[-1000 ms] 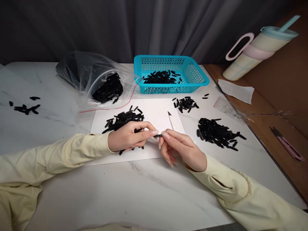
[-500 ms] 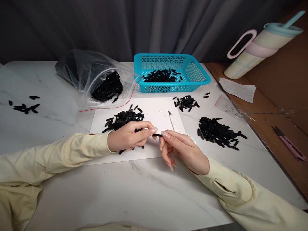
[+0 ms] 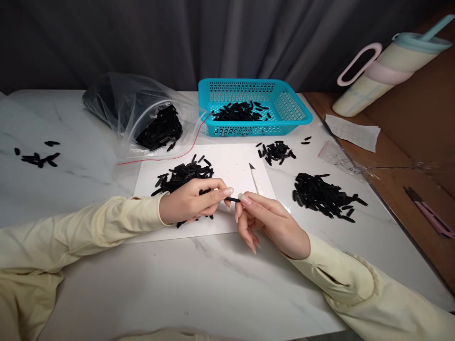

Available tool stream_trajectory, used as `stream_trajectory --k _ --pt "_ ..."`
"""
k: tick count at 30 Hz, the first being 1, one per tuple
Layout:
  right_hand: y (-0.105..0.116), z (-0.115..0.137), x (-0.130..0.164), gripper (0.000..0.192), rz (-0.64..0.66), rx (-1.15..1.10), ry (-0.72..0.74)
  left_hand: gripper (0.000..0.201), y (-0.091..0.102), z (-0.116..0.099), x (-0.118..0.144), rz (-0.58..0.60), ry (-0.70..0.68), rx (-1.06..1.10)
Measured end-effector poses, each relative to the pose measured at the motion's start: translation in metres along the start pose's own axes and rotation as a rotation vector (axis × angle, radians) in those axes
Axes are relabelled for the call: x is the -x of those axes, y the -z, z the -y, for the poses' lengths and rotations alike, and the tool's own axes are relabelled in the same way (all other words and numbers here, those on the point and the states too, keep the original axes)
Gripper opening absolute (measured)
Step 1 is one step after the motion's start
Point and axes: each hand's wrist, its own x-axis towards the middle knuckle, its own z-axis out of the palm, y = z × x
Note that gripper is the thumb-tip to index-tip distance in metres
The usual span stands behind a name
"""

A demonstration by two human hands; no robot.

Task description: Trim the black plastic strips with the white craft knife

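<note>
A small, slim black piece (image 3: 232, 199) is held level between my two hands, one end in each pinch. My left hand (image 3: 199, 199) is closed on its left end, thumb against fingers. On the right end, the thumb and forefinger of my right hand (image 3: 268, 213) are pinched, with the other fingers curled loosely below. A pile of similar black pieces (image 3: 183, 176) lies under and behind my left hand on a white sheet (image 3: 231, 158). Behind my right hand, a white-handled craft knife (image 3: 256, 180) with a dark pointed tip rests on the sheet.
A blue basket (image 3: 256, 129) and a clear zip bag (image 3: 124, 102), both holding black pieces, stand at the back. Loose piles (image 3: 323, 194) lie right, with a smaller heap (image 3: 276, 151) behind. A tumbler (image 3: 380, 76), paper slip (image 3: 353, 132) and pink cutter (image 3: 430, 213) are far right.
The view has shifted very slightly. Both hands keep the same pinch on the black piece, which tilts a little differently, its right end slightly lower.
</note>
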Motion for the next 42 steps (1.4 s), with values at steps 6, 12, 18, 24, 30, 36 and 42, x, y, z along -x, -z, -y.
stream_trajectory --k 6,12,18,24,30,36,42 --pt "-0.002 -0.002 -0.002 0.029 0.000 0.009 -0.005 0.025 0.000 -0.001 0.001 -0.003 0.001 -0.010" --pt "0.014 0.018 0.020 0.030 -0.133 0.379 0.123 0.026 0.001 -0.001 0.001 0.004 0.018 -0.014" --pt "0.069 0.020 0.081 0.034 -0.728 1.061 0.057 0.028 0.000 0.000 0.001 0.008 0.017 -0.057" --pt "0.092 -0.008 0.105 0.030 -0.871 1.260 -0.097 0.032 0.000 0.002 0.000 0.005 -0.006 -0.040" --pt "0.103 -0.003 0.099 0.022 -0.928 1.501 -0.283 0.034 0.003 0.003 -0.001 0.044 -0.008 -0.019" --pt "0.073 -0.004 0.108 0.029 -1.110 1.286 -0.002 0.037 0.006 0.007 -0.007 0.061 -0.028 0.142" --pt "0.023 0.007 0.082 0.028 -0.788 1.223 0.254 0.041 0.012 0.004 -0.011 0.137 -0.010 0.331"
